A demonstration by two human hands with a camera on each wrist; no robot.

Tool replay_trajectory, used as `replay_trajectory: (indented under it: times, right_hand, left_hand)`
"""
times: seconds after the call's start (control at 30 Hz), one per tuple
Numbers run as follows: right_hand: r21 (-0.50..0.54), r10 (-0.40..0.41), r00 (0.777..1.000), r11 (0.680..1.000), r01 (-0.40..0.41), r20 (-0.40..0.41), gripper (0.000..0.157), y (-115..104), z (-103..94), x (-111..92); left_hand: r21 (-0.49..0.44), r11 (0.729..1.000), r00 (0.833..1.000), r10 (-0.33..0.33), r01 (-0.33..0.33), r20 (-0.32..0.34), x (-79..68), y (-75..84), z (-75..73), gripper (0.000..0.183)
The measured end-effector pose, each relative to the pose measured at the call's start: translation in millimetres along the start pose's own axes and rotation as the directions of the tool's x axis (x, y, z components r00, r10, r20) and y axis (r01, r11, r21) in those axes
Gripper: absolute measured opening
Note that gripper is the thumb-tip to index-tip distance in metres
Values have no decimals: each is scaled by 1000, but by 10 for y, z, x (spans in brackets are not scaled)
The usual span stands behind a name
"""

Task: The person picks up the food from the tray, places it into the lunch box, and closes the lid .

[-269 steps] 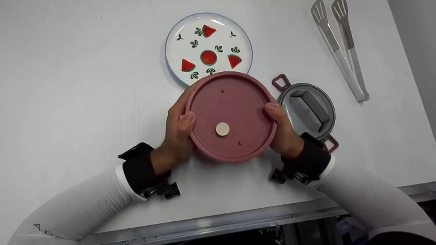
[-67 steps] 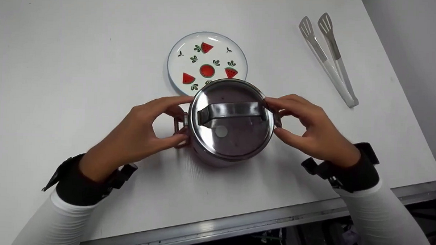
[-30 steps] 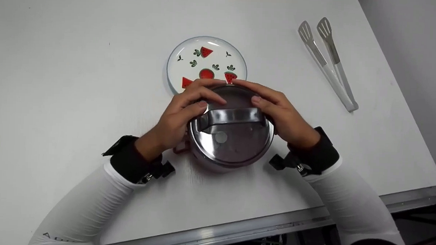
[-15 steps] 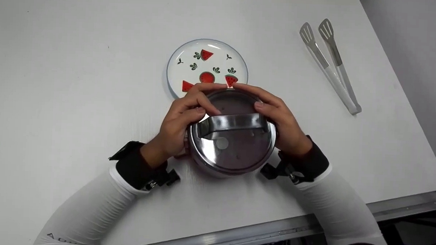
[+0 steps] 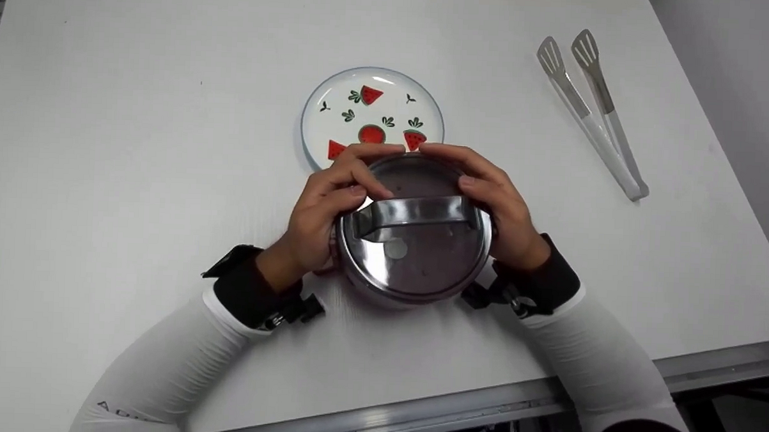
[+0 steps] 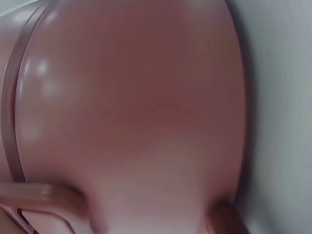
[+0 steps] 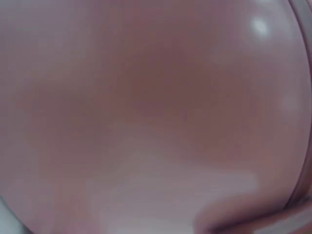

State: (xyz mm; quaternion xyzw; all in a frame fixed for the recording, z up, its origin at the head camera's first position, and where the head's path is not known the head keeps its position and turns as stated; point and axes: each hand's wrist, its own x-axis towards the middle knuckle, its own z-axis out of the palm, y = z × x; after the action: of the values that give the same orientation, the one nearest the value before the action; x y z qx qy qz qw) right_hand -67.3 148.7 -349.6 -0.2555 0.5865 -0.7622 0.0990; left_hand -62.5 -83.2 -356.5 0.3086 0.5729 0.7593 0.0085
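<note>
Both hands hold a pink lidded pot (image 6: pixel 131 87) near the front middle of the table. Over its top lies a clear lid (image 5: pixel 447 263) with a steel rim and an arched metal handle (image 5: pixel 423 211); a pale round knob shows through it. My left hand (image 5: pixel 317 207) curls round the left of the rim, one fingertip on the lid beside the handle. The right hand (image 5: pixel 506 204) wraps the right side, its thumb hidden. Both sets of fingers reach round the far edge. A pink side handle (image 6: pixel 44 195) shows low in the left wrist view.
A white plate (image 5: pixel 338 90) with watermelon pictures lies just beyond the pot, its near edge partly hidden by the hands. Slotted metal tongs (image 5: pixel 596 121) rest spread at the back right. The table's metal-trimmed front edge (image 5: pixel 378 411) runs below the forearms.
The clear lid with its side handles has moved from the right of the table onto the pink pot. Both hands have since closed in round its rim; they barely move over the last half second.
</note>
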Motion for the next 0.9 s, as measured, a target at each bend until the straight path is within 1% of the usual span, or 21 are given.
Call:
replay_trajectory:
  times: [0.13, 0.3, 0.53, 0.63, 0.73, 0.8, 0.83, 0.87, 0.9]
  right_hand:
    - [-12, 3, 1000, 1000, -3, 15, 46, 57, -51, 34]
    - [-12, 4, 1000, 1000, -4, 10, 47, 107, -41, 38]
    - [16, 27, 999, 999, -27, 37, 48, 190, 15, 24]
    - [28, 38, 999, 999, -39, 36, 47, 250, 12, 7]
    - [35, 77, 996, 996, -79, 39, 46, 306, -18, -27]
    - [24, 99, 993, 995, -100, 61, 46, 318, -71, -19]
    - [16, 100, 993, 995, -101, 64, 46, 316, -111, 9]
    - [4, 98, 993, 995, -99, 60, 47, 299, -158, 59]
    - [-39, 90, 995, 995, -88, 49, 47, 272, -214, 133]
  left_hand:
    - [-3, 1000, 1000, -14, 14, -5, 16, -46, -20, 30]
    - [9, 1000, 1000, -17, 17, 4, -4, -71, -51, 31]
    - [27, 999, 1000, -19, 18, 14, -97, -114, -123, 31]
    - [46, 998, 999, -42, 40, 28, -131, -154, -163, 31]
    - [77, 994, 994, -88, 83, 63, -154, -172, -224, 33]
    - [100, 990, 989, -110, 101, 95, -115, -151, -294, 37]
    - [123, 986, 987, -126, 112, 103, -65, -123, -338, 40]
    - [152, 980, 985, -141, 125, 103, 10, -92, -385, 43]
    - [194, 970, 982, -165, 144, 97, 106, -54, -437, 46]
